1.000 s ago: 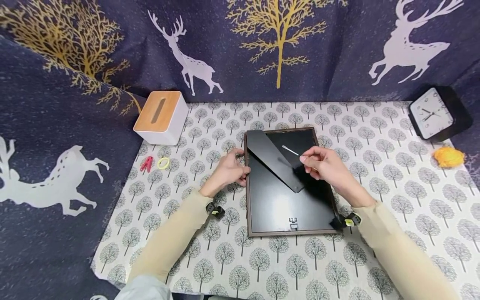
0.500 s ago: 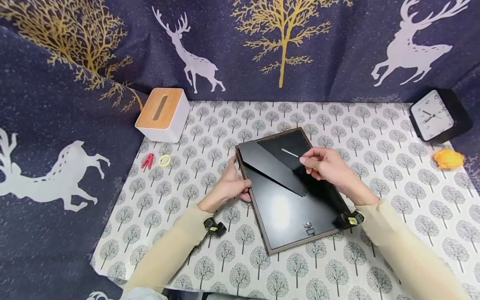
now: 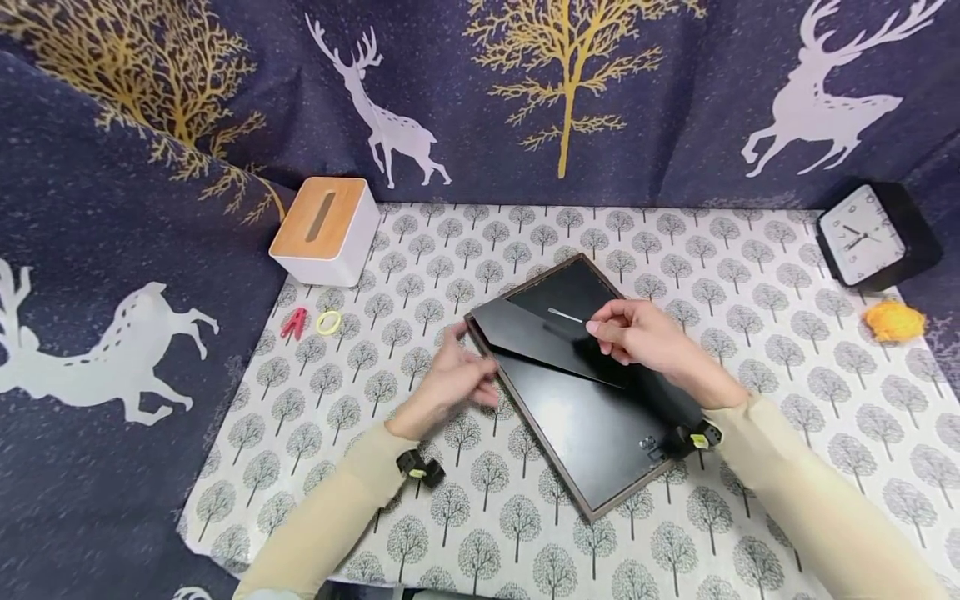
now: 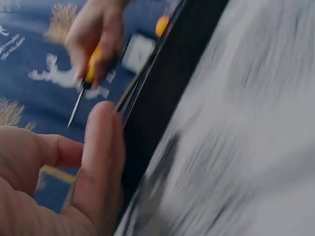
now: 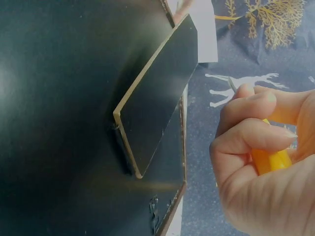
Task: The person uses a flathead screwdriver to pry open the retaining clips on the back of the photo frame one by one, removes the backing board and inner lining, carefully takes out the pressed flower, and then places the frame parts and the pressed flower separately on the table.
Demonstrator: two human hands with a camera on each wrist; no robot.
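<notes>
In the head view a dark picture frame point(image 3: 555, 433) lies back up on the table, turned at an angle. Its black stand flap point(image 3: 543, 337) slants across the backing, raised at one end as the right wrist view shows. My left hand point(image 3: 455, 379) is at the frame's left edge; in the left wrist view a finger extends along the frame's side and the thumb is apart from it. Above the backing, my right hand point(image 3: 637, 337) holds a screwdriver point(image 5: 270, 158) by its yellow handle, mostly hidden by the fingers. The thin metal shaft point(image 3: 564, 315) points left.
A wood-topped tissue box point(image 3: 330, 233) stands at the back left, with a red clip point(image 3: 295, 322) and a pale yellow ring point(image 3: 328, 322) in front of it. Toward the right edge are a black clock point(image 3: 870, 237) and a crumpled yellow-orange item point(image 3: 893, 322).
The frame has turned counterclockwise on the table, its near end swinging right. My left hand has shifted along with its left edge. The screwdriver has moved slightly left and down, still in my right hand.
</notes>
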